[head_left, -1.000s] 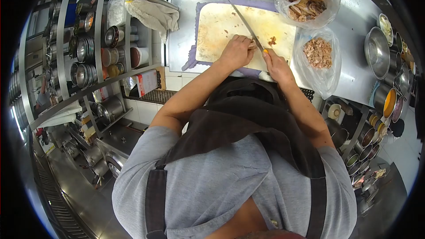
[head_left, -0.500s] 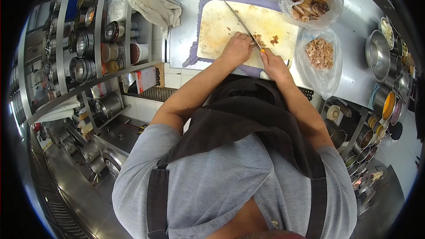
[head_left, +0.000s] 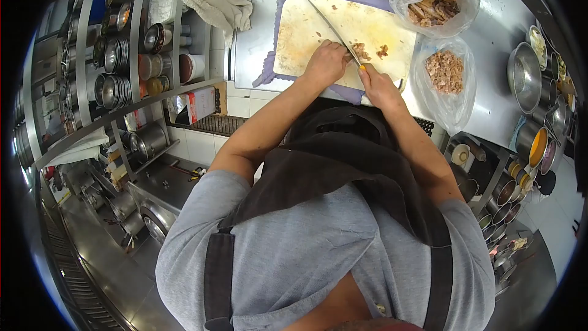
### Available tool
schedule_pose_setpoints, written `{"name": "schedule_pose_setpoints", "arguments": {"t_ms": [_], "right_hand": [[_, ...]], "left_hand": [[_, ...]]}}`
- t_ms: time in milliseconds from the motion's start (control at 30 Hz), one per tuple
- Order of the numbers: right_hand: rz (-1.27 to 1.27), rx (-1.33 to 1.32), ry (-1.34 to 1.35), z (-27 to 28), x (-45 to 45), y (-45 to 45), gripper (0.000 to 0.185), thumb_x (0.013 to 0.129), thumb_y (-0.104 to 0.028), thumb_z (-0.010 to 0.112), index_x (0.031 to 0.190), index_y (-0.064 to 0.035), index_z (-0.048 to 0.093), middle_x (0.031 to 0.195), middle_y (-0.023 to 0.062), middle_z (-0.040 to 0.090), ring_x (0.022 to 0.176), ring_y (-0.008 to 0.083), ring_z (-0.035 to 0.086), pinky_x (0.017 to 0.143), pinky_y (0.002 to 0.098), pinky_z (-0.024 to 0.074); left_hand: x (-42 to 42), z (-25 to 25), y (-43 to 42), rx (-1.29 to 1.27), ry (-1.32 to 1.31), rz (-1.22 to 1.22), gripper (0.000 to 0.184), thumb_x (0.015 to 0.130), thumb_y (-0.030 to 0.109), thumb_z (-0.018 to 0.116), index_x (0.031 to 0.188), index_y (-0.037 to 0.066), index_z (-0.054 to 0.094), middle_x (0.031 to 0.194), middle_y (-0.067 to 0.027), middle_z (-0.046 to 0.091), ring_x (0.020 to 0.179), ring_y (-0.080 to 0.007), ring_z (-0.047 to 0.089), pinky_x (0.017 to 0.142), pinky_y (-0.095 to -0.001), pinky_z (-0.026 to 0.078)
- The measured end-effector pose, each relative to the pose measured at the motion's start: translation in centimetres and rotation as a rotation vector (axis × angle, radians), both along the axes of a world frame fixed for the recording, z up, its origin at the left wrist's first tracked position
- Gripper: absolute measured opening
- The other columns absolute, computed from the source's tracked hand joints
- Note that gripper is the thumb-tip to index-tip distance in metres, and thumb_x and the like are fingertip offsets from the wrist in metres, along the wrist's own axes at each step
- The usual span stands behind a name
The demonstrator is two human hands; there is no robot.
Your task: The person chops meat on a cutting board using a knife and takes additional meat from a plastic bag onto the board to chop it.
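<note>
A long knife (head_left: 331, 27) with a yellow-orange handle lies diagonally over the pale cutting board (head_left: 300, 30), its tip toward the board's far left. My right hand (head_left: 381, 89) is wrapped round the handle near the board's front edge. Just left of the blade, my left hand (head_left: 327, 61) is curled down on the board, its fingertips hidden, so what it holds cannot be made out. Chopped meat bits (head_left: 360, 52) sit right of the blade, and a smaller dark bit pile (head_left: 383, 51) lies further right.
Under the board is a purple cloth (head_left: 268, 67). To the right stand a bag of diced meat (head_left: 445, 72) and a bag of larger meat pieces (head_left: 432, 0). A metal bowl (head_left: 525, 76) is at the far right, a towel (head_left: 214, 6) hangs at the left.
Meat bits beside the blade, mostly hidden in the earliest frame, now show to its right. The view has shifted slightly; both hands keep nearly the same places.
</note>
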State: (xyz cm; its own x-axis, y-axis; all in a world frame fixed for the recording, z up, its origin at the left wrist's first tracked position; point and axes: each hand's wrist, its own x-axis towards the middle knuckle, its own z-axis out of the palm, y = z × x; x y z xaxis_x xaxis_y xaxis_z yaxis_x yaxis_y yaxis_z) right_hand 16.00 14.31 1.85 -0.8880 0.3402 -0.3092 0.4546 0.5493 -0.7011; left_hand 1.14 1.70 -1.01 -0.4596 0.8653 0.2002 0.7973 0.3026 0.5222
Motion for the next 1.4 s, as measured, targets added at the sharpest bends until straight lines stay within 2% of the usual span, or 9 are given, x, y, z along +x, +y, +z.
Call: {"name": "schedule_pose_setpoints", "arguments": {"t_ms": [100, 167, 267, 367, 567, 733, 1033, 1267, 1400], "right_hand": [[-0.021, -0.007, 0.026, 0.1, -0.6, 0.1, 0.035, 0.102, -0.034, 0.044, 0.117, -0.0046, 0.057, 0.079, 0.0307, 0.064, 0.079, 0.0497, 0.062, 0.071, 0.0567, 0.0469], [-0.042, -0.021, 0.048, 0.3, -0.3, 0.2, 0.036, 0.102, -0.034, 0.044, 0.118, -0.0045, 0.057, 0.08, 0.0308, 0.064, 0.08, 0.0497, 0.062, 0.072, 0.0563, 0.047], [-0.08, -0.067, 0.035, 1.8, 0.5, 0.3, 0.036, 0.103, -0.034, 0.043, 0.118, -0.0041, 0.057, 0.083, 0.031, 0.065, 0.082, 0.0495, 0.062, 0.073, 0.0558, 0.0473], [-0.037, -0.074, 0.002, 2.9, 1.5, 0.5, 0.037, 0.103, -0.034, 0.043, 0.118, -0.0038, 0.057, 0.084, 0.0312, 0.065, 0.084, 0.0494, 0.062, 0.074, 0.0554, 0.0473], [0.007, -0.042, -0.04, 1.4, -0.3, -0.4, 0.036, 0.102, -0.033, 0.044, 0.117, -0.0032, 0.056, 0.082, 0.0306, 0.065, 0.082, 0.0491, 0.062, 0.074, 0.0559, 0.0469], [-0.035, -0.036, 0.025, -0.2, -2.0, -0.2, 0.037, 0.102, -0.035, 0.043, 0.118, -0.0032, 0.054, 0.082, 0.0305, 0.065, 0.081, 0.0492, 0.062, 0.073, 0.0558, 0.0467], [-0.013, -0.072, 0.068, 2.1, 1.1, -0.1, 0.035, 0.103, -0.035, 0.043, 0.113, -0.0048, 0.057, 0.077, 0.0312, 0.063, 0.078, 0.0503, 0.062, 0.068, 0.0565, 0.0463], [0.022, -0.002, 0.023, -1.1, -1.4, -0.8, 0.034, 0.102, -0.034, 0.044, 0.113, -0.0035, 0.056, 0.076, 0.0309, 0.063, 0.076, 0.0493, 0.062, 0.068, 0.0568, 0.0471], [-0.022, -0.007, 0.079, -0.1, -1.5, -0.6, 0.034, 0.102, -0.033, 0.045, 0.113, -0.0025, 0.056, 0.075, 0.03, 0.063, 0.073, 0.0486, 0.062, 0.067, 0.0568, 0.0471]], "left_hand": [[-0.2, 0.4, 0.1, -0.006, -0.01, -0.007, 0.014, 0.077, 0.006, 0.065, 0.091, 0.004, 0.069, 0.083, -0.0155, 0.065, 0.085, -0.0339, 0.06, 0.082, -0.0416, 0.05], [-0.1, 0.6, 0.1, -0.005, -0.012, -0.003, 0.011, 0.079, 0.009, 0.064, 0.085, 0.0, 0.067, 0.082, -0.0168, 0.065, 0.086, -0.0338, 0.06, 0.085, -0.0417, 0.048], [-0.1, 1.1, -0.4, 0.015, -0.018, 0.003, 0.013, 0.078, 0.006, 0.064, 0.089, 0.002, 0.068, 0.083, -0.0162, 0.066, 0.087, -0.0344, 0.061, 0.083, -0.043, 0.049], [-0.1, 2.2, -0.6, -0.009, -0.04, 0.037, 0.011, 0.078, 0.006, 0.064, 0.087, 0.0, 0.067, 0.083, -0.0162, 0.066, 0.087, -0.0344, 0.061, 0.083, -0.0431, 0.049], [-0.4, 0.2, -0.2, -0.026, -0.018, 0.021, 0.008, 0.078, 0.005, 0.062, 0.084, 0.001, 0.066, 0.081, -0.0156, 0.066, 0.086, -0.0341, 0.061, 0.083, -0.0425, 0.049], [-0.5, 0.6, -0.5, -0.028, 0.004, 0.005, 0.008, 0.078, 0.005, 0.062, 0.084, 0.001, 0.066, 0.083, -0.0157, 0.066, 0.086, -0.0343, 0.061, 0.083, -0.0426, 0.049], [-0.5, 1.4, -1.0, -0.032, -0.033, 0.059, 0.009, 0.078, 0.004, 0.063, 0.084, 0.001, 0.067, 0.085, -0.0158, 0.067, 0.088, -0.0343, 0.062, 0.082, -0.0425, 0.05], [-0.9, 0.5, -0.7, -0.054, 0.003, 0.013, 0.008, 0.078, 0.005, 0.063, 0.083, 0.001, 0.068, 0.081, -0.0153, 0.066, 0.084, -0.0337, 0.061, 0.08, -0.0418, 0.05], [-0.9, 0.7, -0.6, -0.063, 0.022, 0.005, 0.009, 0.077, 0.004, 0.063, 0.084, 0.001, 0.068, 0.082, -0.0158, 0.066, 0.083, -0.0343, 0.06, 0.081, -0.042, 0.05]]}}
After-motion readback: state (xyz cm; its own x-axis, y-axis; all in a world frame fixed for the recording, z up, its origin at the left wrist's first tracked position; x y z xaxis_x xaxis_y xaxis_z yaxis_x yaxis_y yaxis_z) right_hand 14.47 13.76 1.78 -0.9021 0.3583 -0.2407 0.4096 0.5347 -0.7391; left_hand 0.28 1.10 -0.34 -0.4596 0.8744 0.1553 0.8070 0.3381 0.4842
